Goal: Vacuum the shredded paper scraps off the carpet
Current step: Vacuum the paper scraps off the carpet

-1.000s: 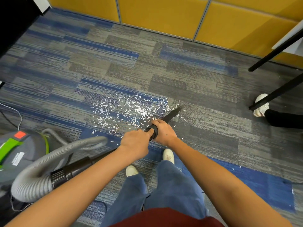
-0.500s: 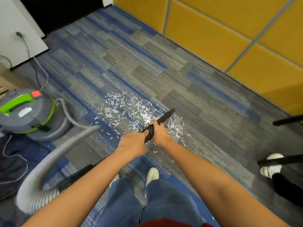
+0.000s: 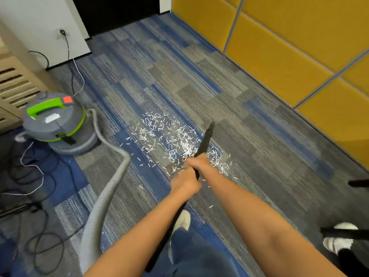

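Working this sweep well, I judge, means holding the tip low against the pile and drawing it in slow, overlapping strokes leftward through the patch. The strays near the bottom centre come after that, and the hose should not be let to drag scraps about. Counted from largest down: one striped grey-and-blue carpet (image 3: 259, 136) filling most of the frame; one grey canister vacuum (image 3: 56, 124) with a green handle at middle left; one ribbed grey hose (image 3: 111, 176) curving from it to the lower left; one black wand (image 3: 205, 140) rising from bottom centre, its tip at the patch's right edge, contact with the pile not discernible; two hands, the right hand (image 3: 196, 161) curled round the wand farther up, the left hand (image 3: 184, 183) curled round it just behind; and the shredded paper scraps (image 3: 169, 140), one loose patch at centre frame, far too many to count.
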Action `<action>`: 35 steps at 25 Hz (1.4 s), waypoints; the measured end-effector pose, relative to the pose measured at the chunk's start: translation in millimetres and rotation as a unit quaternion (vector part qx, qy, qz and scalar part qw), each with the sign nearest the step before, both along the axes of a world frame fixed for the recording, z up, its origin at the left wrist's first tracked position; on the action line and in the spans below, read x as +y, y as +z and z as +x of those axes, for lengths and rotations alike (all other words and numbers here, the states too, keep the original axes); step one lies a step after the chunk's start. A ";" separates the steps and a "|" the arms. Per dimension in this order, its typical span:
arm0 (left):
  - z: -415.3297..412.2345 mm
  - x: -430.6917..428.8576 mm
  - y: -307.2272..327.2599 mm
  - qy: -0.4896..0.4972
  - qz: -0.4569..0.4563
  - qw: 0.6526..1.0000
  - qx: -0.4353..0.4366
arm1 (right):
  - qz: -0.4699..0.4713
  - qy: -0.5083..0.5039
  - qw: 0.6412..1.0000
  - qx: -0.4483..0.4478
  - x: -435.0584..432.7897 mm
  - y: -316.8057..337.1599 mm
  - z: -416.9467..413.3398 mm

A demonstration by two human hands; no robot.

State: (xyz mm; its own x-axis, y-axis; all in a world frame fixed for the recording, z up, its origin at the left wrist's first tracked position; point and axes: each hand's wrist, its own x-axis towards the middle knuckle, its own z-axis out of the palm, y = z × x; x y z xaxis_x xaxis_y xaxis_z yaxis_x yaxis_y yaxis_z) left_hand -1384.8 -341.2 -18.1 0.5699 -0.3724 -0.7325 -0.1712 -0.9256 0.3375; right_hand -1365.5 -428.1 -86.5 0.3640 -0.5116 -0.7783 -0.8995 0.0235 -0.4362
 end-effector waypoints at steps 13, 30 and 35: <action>26.4 5.9 -10.7 0.141 -0.209 0.953 0.166 | -0.148 0.348 0.918 0.116 -7.9 25.0 67.7; 10.4 -142.3 4.3 0.428 -0.453 0.767 0.153 | -0.188 0.457 0.858 0.138 -109.5 77.1 85.7; 22.4 -156.0 1.0 0.226 -0.358 0.873 0.243 | -0.206 0.464 0.853 0.123 -149.5 77.1 65.8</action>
State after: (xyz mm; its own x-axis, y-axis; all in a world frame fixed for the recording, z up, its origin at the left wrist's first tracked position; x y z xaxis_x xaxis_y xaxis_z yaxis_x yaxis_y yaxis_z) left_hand -1362.4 -497.2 -17.1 0.4640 -0.6505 -0.6013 0.4819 -0.3842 0.7875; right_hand -1299.7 -577.6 -9.4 0.6116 -0.3409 -0.7139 -0.5135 -0.8576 -0.0304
